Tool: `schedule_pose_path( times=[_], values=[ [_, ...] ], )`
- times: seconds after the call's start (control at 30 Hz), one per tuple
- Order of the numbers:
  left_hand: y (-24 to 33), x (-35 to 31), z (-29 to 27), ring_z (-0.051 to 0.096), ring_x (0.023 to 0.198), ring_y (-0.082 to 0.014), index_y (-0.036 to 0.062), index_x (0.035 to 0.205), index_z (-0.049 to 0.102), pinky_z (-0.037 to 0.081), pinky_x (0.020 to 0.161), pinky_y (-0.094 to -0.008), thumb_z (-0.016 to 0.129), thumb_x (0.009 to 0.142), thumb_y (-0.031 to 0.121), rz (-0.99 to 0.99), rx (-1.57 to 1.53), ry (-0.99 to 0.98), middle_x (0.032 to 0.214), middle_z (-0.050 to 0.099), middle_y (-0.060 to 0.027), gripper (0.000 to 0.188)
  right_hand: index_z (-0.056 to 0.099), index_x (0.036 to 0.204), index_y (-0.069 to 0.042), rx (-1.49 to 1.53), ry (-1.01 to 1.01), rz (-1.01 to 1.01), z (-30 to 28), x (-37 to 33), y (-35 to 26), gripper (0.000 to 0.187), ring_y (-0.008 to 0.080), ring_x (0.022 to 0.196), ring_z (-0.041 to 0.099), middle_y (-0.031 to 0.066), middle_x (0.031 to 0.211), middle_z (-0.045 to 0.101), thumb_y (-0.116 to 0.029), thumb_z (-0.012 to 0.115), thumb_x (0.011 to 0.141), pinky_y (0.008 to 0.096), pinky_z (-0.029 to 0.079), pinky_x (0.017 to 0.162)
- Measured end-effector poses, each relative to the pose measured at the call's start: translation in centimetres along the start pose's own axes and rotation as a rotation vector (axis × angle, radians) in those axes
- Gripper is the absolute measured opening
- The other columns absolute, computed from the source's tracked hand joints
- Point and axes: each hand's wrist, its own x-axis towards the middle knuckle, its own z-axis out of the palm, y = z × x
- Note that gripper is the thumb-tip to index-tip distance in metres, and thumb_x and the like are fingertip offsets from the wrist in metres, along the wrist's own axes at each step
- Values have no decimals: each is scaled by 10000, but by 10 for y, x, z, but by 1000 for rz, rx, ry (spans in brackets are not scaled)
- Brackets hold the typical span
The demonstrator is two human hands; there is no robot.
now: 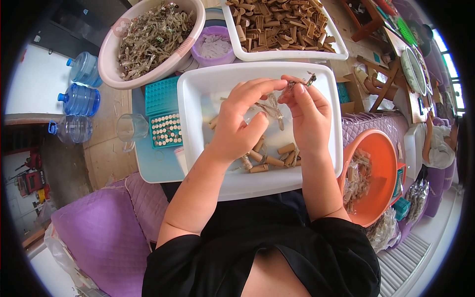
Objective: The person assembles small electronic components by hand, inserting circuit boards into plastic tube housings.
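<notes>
My right hand (310, 116) is closed, thumb and fingertips pinching a small dark, wiry piece (310, 79) whose end sticks out past the fingers; its kind is unclear. My left hand (245, 114) has its fingers stretched out and its thumb apart, the fingertips close to the pinched piece. Both are above a white plastic tub (187, 106). Thin clear crinkled strips (272, 110) show between the hands; whether they hang or lie in the tub I cannot tell. Several short brown cardboard tubes (273, 161) lie in the tub, some with clear film.
A pink basin (105, 59) of tangled strips, a purple bowl (217, 60) of white pieces and a white tray (289, 56) of brown tubes stand behind. At left are a teal case (161, 101), a clear mug (132, 127) and water jugs (79, 100). An orange basin (380, 171) stands right; beyond it, a person (440, 146).
</notes>
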Motion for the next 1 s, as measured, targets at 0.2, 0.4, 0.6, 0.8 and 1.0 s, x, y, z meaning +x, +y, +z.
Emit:
schedule_pose_path(
  times=[0.2, 0.4, 0.6, 0.8, 1.0],
  values=[
    [-3, -2, 7, 551, 776, -166, 82, 964, 645, 454, 672, -269, 653, 724, 25, -23, 157, 126, 952, 648, -36, 247, 639, 1012, 11, -378, -65, -160, 2, -2, 3, 209, 82, 744, 530, 34, 842, 599, -117, 523, 895, 207, 426, 706],
    [-7, -2, 7, 553, 722, -143, 72, 890, 670, 448, 633, -260, 674, 728, 27, 4, 158, 199, 867, 666, -24, 168, 637, 990, 25, -266, -27, -73, 3, -3, 3, 211, 103, 749, 551, 62, 873, 618, -109, 499, 901, 227, 445, 707],
    [-8, -4, 4, 552, 693, -89, 50, 870, 668, 422, 614, -218, 665, 768, 62, -198, -140, 129, 838, 663, -18, 103, 605, 988, 33, 79, -45, 43, -2, 0, 3, 194, 117, 724, 561, 102, 951, 625, -107, 510, 893, 263, 474, 713],
    [-5, -2, 7, 550, 679, -111, 46, 840, 663, 438, 619, -232, 674, 755, 65, -108, 90, 209, 829, 662, -31, 88, 560, 975, 20, 1, -77, -44, -3, 1, 5, 186, 137, 772, 569, 67, 921, 593, -56, 621, 816, 270, 479, 724],
    [-10, -4, 12, 564, 674, -163, 56, 828, 659, 458, 606, -253, 678, 729, 47, 1, 221, 285, 846, 662, -48, 101, 543, 988, 15, -149, -113, -176, 1, 1, 9, 279, 122, 851, 553, 46, 951, 559, -14, 688, 751, 252, 484, 747]
  ],
)
